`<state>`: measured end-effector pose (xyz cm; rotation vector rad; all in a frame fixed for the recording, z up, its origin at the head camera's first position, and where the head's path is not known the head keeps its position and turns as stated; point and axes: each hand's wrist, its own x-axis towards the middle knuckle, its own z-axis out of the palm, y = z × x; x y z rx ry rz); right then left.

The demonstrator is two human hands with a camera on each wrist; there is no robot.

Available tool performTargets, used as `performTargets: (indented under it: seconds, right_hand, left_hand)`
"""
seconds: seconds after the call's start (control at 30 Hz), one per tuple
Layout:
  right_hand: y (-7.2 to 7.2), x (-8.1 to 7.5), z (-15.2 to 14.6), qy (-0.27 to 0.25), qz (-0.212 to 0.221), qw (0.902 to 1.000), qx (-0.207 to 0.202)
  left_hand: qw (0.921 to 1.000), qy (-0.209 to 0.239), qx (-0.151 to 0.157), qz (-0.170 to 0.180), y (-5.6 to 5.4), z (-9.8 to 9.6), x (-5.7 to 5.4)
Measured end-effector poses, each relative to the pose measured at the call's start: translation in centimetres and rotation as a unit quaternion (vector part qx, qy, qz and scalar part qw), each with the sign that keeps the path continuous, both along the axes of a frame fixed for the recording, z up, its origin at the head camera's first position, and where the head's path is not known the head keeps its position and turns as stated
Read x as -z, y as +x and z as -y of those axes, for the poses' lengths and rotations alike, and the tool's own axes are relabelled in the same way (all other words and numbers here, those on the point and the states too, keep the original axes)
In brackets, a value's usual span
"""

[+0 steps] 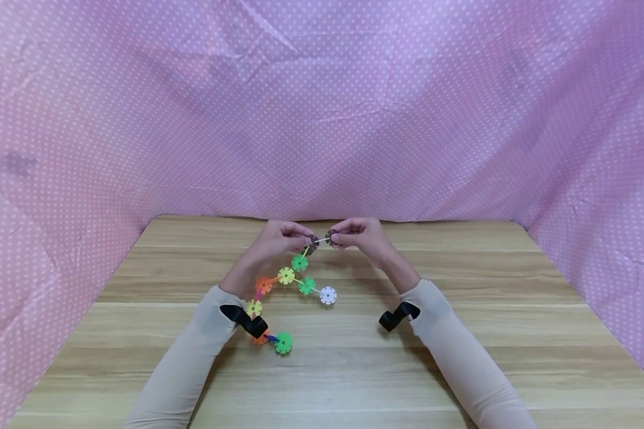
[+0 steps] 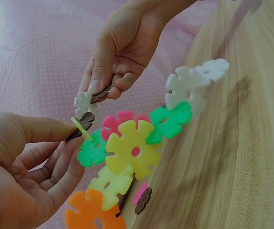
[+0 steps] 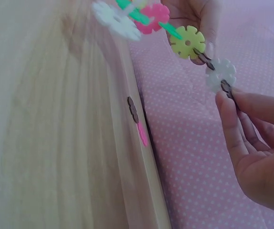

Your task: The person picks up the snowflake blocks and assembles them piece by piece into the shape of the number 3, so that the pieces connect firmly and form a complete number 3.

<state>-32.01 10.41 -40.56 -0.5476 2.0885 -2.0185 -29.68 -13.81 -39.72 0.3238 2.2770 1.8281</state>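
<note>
My left hand (image 1: 281, 241) pinches a brown notched disc (image 2: 85, 123) at the end of a chain of flower-shaped plastic discs. My right hand (image 1: 367, 238) holds another brown disc (image 3: 227, 88) between thumb and fingers. A white disc (image 3: 221, 74) bridges the two brown ones, seen edge-on in the head view. From the left hand the chain runs through a yellow link (image 3: 188, 43) to a green disc (image 1: 299, 263), a yellow disc (image 1: 286, 275) and an orange disc (image 1: 264, 285). One branch ends in a white disc (image 1: 328, 295); the other ends in a green disc (image 1: 283, 343).
In the right wrist view a brown piece (image 3: 132, 109) and a pink piece (image 3: 142, 134) show beside the table's far edge. The wooden table (image 1: 343, 381) is backed by a pink dotted cloth (image 1: 322, 119). A black wrist camera (image 1: 252, 325) covers part of the chain.
</note>
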Motion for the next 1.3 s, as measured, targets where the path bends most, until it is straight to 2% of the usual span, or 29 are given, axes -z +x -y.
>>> performTargets:
  seconds: [0.17, 0.37, 0.53, 0.67, 0.77, 0.87, 0.97, 1.17, 1.3]
  right_hand:
    - [0.2, 0.1, 0.4, -0.040, 0.010, 0.9987, 0.028]
    - [0.0, 0.2, 0.4, -0.047, 0.015, 0.9967, 0.064]
    - [-0.1, 0.2, 0.1, -0.043, 0.022, 0.9968, 0.063]
    - [-0.2, 0.1, -0.1, -0.035, 0.022, 0.9978, 0.052]
    - [-0.1, 0.0, -0.2, -0.026, 0.023, 0.9986, 0.039]
    - [-0.1, -0.2, -0.1, -0.013, 0.015, 0.9996, 0.022]
    - [0.1, -0.3, 0.2, 0.006, 0.002, 0.9999, 0.008]
    - [0.6, -0.4, 1.0, 0.032, -0.012, 0.9994, -0.004]
    - [0.9, -0.2, 1.4, 0.031, -0.021, 0.9992, -0.012]
  left_hand:
    - [0.9995, 0.023, -0.023, 0.005, 0.1, -0.4, -0.1]
    - [0.9982, 0.046, -0.035, 0.019, 0.2, -1.3, 0.1]
    - [0.9965, 0.048, -0.048, 0.048, 0.5, -2.0, 0.1]
    - [0.9960, 0.041, -0.034, 0.072, 0.7, -2.2, -0.1]
    - [0.9961, 0.024, -0.005, 0.084, 0.7, -1.9, -0.4]
    - [0.9954, 0.010, 0.026, 0.091, 0.8, -1.5, -0.7]
    - [0.9956, 0.013, 0.045, 0.081, 0.8, -1.2, -0.9]
    - [0.9975, 0.022, 0.025, 0.062, 0.6, -1.1, -0.7]
    - [0.9977, 0.021, 0.020, 0.062, 0.6, -1.1, -0.6]
